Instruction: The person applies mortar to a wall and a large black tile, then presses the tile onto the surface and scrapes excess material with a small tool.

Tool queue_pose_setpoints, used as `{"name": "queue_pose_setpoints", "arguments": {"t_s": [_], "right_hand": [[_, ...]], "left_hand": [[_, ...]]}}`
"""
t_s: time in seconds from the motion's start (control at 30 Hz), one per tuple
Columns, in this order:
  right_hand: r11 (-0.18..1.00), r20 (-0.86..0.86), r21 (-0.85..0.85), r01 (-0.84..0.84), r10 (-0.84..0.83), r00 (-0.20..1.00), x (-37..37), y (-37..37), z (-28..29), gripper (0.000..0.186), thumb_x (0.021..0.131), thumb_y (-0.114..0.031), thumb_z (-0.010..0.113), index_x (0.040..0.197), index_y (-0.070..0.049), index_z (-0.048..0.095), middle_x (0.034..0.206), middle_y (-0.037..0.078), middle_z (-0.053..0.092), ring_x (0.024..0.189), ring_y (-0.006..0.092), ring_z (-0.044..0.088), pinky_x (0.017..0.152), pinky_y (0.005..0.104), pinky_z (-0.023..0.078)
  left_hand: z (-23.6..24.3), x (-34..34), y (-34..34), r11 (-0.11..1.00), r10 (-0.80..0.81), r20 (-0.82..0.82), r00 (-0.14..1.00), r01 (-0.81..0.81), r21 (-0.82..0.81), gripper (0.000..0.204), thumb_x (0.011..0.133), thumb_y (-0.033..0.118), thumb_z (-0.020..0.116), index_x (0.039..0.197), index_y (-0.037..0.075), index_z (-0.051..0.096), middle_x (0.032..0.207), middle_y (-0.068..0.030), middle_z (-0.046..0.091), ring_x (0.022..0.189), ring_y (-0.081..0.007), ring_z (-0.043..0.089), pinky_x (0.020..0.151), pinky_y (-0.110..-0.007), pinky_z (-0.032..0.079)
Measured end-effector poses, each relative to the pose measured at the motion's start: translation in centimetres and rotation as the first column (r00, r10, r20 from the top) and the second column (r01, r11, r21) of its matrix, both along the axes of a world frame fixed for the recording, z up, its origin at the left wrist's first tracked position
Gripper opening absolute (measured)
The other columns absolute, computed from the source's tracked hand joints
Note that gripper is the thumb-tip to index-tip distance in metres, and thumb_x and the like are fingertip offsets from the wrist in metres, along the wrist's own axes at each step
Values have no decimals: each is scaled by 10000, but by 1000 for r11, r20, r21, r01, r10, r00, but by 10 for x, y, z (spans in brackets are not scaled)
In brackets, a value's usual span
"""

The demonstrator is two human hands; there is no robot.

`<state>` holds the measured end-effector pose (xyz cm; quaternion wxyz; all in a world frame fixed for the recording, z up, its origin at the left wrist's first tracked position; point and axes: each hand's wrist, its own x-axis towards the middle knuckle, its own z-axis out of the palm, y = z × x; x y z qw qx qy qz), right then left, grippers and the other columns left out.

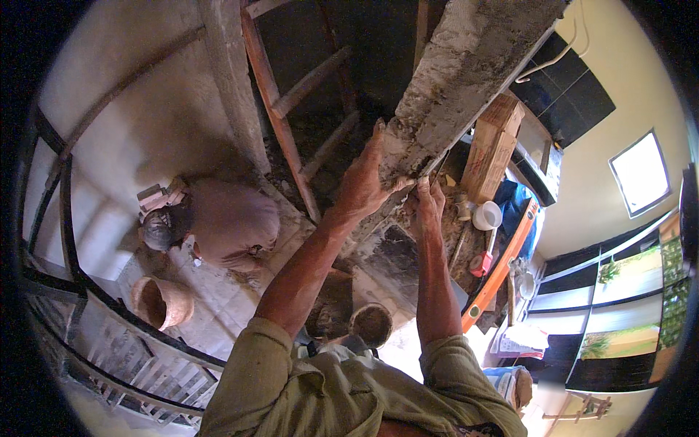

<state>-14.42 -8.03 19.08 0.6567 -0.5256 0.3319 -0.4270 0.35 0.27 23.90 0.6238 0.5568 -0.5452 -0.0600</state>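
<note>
A long, rough, cement-smeared slab or beam (466,51) runs from the upper right down to the middle of the view. My left hand (371,171) grips its left side, fingers pointing up along it and thumb across its face. My right hand (429,197) is closed at its right edge, close by my left thumb; what its fingertips hold is partly hidden. Below my hands are a dark tile (397,255) and a round container (370,325) with gritty contents.
A co-worker (226,226) crouches at left near a bucket (156,298), beside a black metal railing (73,233). A wooden ladder (277,102) leans behind the beam. At right are a cardboard box (489,146), white pot (486,215), orange level (502,262) and tools.
</note>
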Motion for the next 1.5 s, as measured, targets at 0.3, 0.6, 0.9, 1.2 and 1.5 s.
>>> {"name": "queue_pose_setpoints", "arguments": {"t_s": [0.3,0.6,0.9,1.2,1.5], "right_hand": [[1000,-46,-14,-11,10,999,1,5,5,379,903,-436,595,994,-72,540,723,-24,499,593,89,462,512,271,384],[990,-2,-117,73,-74,997,2,-2,-13,446,894,-437,605,1110,-50,550,844,3,566,700,94,488,611,276,416],[999,-51,1,48,-48,998,-2,-1,-1,441,883,-471,611,1005,-51,555,748,-26,515,640,85,467,540,284,392],[998,-40,-38,44,-45,998,0,0,-6,469,853,-505,643,973,-64,537,681,-27,508,543,80,444,467,261,359],[994,-85,-101,39,-47,995,-1,-8,-15,415,902,-413,596,1053,-27,575,854,18,580,759,123,511,680,302,427]], "left_hand": [[-2,2,0,999,38,105,994,-42,31,1013,696,253,810,1436,-53,190,1247,-280,511,1131,-424,529,962,-448,419],[-24,-5,-9,975,216,311,926,-187,-121,947,720,286,790,1406,-70,243,1229,-277,512,1087,-438,538,936,-467,426],[-2,11,-9,977,-192,-66,979,185,-103,997,742,244,793,1463,1,148,1255,-271,515,1151,-373,542,951,-394,456],[6,-6,-2,999,51,55,997,-50,-12,1020,749,215,788,1473,13,98,1248,-273,516,1107,-372,573,905,-412,480],[2,-3,-3,984,-40,-191,981,72,163,1041,690,210,830,1436,-53,152,1310,-255,467,1223,-356,469,1032,-397,364]]}}
